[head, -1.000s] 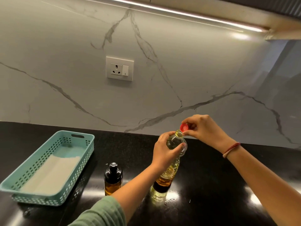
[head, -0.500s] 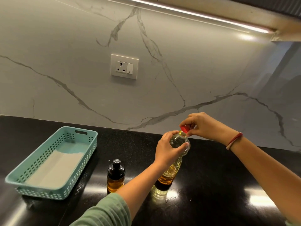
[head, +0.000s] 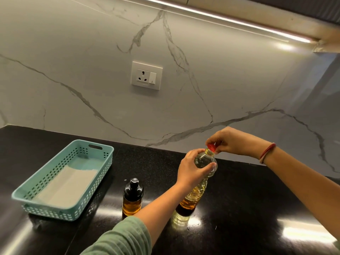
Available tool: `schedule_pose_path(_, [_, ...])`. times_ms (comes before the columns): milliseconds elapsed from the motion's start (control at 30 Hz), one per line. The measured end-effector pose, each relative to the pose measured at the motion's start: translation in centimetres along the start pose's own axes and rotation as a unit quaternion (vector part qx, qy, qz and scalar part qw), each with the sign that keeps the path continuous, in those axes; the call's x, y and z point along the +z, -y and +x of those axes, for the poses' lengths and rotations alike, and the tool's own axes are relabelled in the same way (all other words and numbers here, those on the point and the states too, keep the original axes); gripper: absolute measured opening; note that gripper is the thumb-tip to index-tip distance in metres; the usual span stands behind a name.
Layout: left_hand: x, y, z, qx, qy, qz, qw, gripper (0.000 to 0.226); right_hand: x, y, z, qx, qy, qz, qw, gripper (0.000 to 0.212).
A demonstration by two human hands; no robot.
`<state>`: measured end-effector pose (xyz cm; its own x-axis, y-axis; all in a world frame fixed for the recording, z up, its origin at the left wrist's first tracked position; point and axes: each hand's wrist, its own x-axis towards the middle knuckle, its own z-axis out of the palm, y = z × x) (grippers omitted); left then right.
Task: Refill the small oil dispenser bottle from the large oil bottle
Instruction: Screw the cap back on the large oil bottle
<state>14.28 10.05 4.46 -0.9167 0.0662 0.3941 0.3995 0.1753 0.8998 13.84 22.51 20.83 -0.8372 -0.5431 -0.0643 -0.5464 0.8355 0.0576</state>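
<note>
Basket (head: 55,212) of teal plastic sits at the left of the bench (head: 242,199). The small dispenser bottle (head: 132,200) stands upright beside the large oil bottle (head: 193,197). The left hand (head: 191,170) wraps that bottle's shoulder, and the right hand (head: 233,142) pinches the red cap (head: 211,147) at its mouth.

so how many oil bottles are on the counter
2: a small amber black-topped dispenser bottle standing free mid-counter; a tall clear plastic bottle to its right, gripped by the left hand.

A green sleeve (head: 121,238) is worn at lower centre; a red-and-beige wristband (head: 266,153) is worn at right.
</note>
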Motion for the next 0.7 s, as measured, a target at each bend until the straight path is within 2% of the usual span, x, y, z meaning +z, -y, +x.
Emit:
schedule_pose_path(133, [0.10, -0.01, -0.03, 0.000, -0.005, -0.002, 1.000, 0.053, 0.09, -0.08, -0.09, -0.026, 0.015, -0.063, 0.998, 0.030])
schedule_pose_path(700, [0.31, -0.11, -0.17, 0.008, -0.009, 0.004, 1.000, 0.052, 0.12, 0.15, 0.51, -0.063, 0.052, -0.154, 0.985, 0.025])
